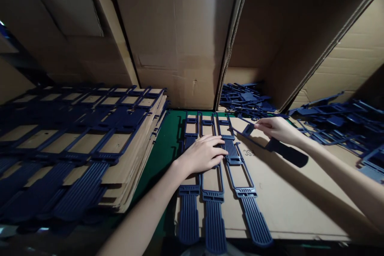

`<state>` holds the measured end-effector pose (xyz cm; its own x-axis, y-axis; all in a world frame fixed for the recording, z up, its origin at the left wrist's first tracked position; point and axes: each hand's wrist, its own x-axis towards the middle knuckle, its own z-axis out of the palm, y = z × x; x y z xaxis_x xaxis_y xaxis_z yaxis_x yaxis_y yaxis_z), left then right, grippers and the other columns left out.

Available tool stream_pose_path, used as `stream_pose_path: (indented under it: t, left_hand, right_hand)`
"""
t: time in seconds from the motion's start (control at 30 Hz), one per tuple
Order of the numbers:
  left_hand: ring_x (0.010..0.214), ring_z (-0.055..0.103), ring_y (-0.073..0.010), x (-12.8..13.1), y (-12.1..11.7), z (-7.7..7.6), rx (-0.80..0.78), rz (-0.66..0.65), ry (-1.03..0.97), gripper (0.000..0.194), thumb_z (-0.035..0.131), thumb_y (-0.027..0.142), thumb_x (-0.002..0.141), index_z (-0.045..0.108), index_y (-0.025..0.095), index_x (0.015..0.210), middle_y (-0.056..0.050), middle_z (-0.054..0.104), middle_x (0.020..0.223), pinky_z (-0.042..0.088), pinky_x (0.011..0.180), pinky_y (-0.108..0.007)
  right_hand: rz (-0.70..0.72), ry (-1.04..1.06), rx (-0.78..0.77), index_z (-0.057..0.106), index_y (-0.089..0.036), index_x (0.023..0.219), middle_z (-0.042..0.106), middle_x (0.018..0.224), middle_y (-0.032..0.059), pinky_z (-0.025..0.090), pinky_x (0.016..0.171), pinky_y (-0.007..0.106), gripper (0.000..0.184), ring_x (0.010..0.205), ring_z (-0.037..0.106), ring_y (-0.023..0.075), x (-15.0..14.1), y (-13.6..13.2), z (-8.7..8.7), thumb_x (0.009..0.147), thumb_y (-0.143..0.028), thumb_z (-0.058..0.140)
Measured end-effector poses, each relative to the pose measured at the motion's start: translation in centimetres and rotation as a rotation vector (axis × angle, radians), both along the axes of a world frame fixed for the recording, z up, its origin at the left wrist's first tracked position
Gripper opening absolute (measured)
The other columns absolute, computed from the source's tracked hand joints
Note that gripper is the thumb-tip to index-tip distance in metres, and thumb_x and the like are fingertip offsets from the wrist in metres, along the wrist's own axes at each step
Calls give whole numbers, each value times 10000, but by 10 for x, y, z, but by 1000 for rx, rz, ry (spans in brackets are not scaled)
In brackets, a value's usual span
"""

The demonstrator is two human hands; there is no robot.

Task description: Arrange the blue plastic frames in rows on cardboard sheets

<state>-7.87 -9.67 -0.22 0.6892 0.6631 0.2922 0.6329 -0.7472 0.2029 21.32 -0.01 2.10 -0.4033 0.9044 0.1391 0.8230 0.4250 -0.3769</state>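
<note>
My left hand point(204, 153) lies with fingers extended over the blue plastic frames, its fingertips touching the middle ones. These long pieces have a rectangular opening and a ribbed paddle-shaped end, such as the right-hand blue frame point(256, 220). They lie in a row on a flat cardboard sheet point(288, 200), the rightmost slightly slanted. To their right, my right hand point(277, 129) pinches a similar blue plastic frame point(289, 154) between thumb and fingers. That piece is tilted above the sheet, its paddle end toward my forearm; the palm hides part of it.
At left stands a stack of cardboard layers point(132, 180) with rows of blue frames on top. A loose heap of blue frames point(246, 98) lies in an open cardboard box at the back; another heap point(339, 120) is at right. Green surface point(169, 136) shows between stack and sheet.
</note>
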Motion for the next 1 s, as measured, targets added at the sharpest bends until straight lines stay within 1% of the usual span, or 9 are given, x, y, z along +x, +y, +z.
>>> stream_pose_path:
  t: [0.1, 0.17, 0.23, 0.33, 0.5, 0.6, 0.7, 0.83, 1.0]
  left_hand:
    - [1259, 472, -215, 0, 0, -1, -11, -6, -2, 269, 485, 309, 941, 690, 224, 1092, -60, 576, 1297, 337, 1096, -398]
    - [1265, 471, -215, 0, 0, -1, -16, -10, -3, 282, 483, 343, 945, 688, 217, 1092, -62, 578, 1300, 325, 1104, -403]
    - [1283, 458, -218, 0, 0, -2, -15, -11, -6, 292, 489, 361, 943, 678, 215, 1110, -64, 571, 1314, 309, 1115, -414]
    - [1324, 413, -218, 1, 1, -3, -8, -12, -5, 307, 490, 368, 944, 661, 204, 1138, -68, 559, 1331, 284, 1132, -422]
    - [1360, 360, -219, 2, 0, -3, 14, 0, 31, 330, 468, 362, 956, 635, 183, 1177, -81, 534, 1356, 244, 1151, -432]
    - [1370, 343, -215, 2, 0, -3, 11, 11, 49, 339, 441, 343, 969, 620, 175, 1202, -82, 521, 1370, 233, 1157, -428]
    - [1373, 339, -220, 2, 1, -4, 13, 11, 46, 339, 452, 351, 963, 621, 176, 1200, -85, 513, 1376, 237, 1156, -437]
    - [1388, 308, -224, 2, 2, -5, 13, 15, 46, 347, 450, 355, 964, 615, 171, 1208, -90, 493, 1394, 234, 1156, -451]
    - [1406, 264, -228, 2, 2, -6, 23, 26, 56, 372, 470, 363, 955, 598, 150, 1231, -104, 461, 1419, 202, 1168, -440]
  right_hand:
    - [-57, 23, -158, 628, -183, 882, 609, 543, 1, 332, 418, 233, 384, 402, 486, 116, -1, 3, -10, 882, -516, 436]
    - [-110, 88, -227, 603, -185, 977, 649, 600, 6, 356, 399, 233, 335, 375, 496, 112, 0, 6, -15, 867, -474, 474]
    - [-135, 159, -277, 566, -184, 1046, 665, 636, 7, 380, 390, 233, 316, 365, 509, 113, 2, 9, -22, 851, -426, 508]
    - [-156, 238, -326, 520, -182, 1078, 642, 614, -9, 421, 397, 238, 302, 386, 549, 132, 4, 13, -31, 830, -354, 537]
    - [-151, 268, -299, 510, -188, 1011, 604, 566, -26, 448, 419, 235, 231, 405, 573, 137, 1, 13, -36, 815, -304, 548]
    - [-145, 276, -291, 513, -184, 999, 632, 612, -8, 449, 408, 235, 217, 394, 571, 133, -4, 14, -35, 811, -287, 543]
    - [-151, 257, -286, 519, -180, 1019, 658, 648, 6, 461, 410, 244, 232, 399, 582, 141, -9, 18, -34, 810, -277, 542]
    - [-152, 183, -262, 528, -173, 1037, 624, 543, -20, 460, 415, 236, 234, 388, 578, 145, -15, 21, -32, 823, -265, 531]
    - [-198, 142, -290, 509, -171, 1117, 570, 440, -38, 418, 358, 222, 285, 365, 565, 157, -23, 20, -30, 843, -248, 497]
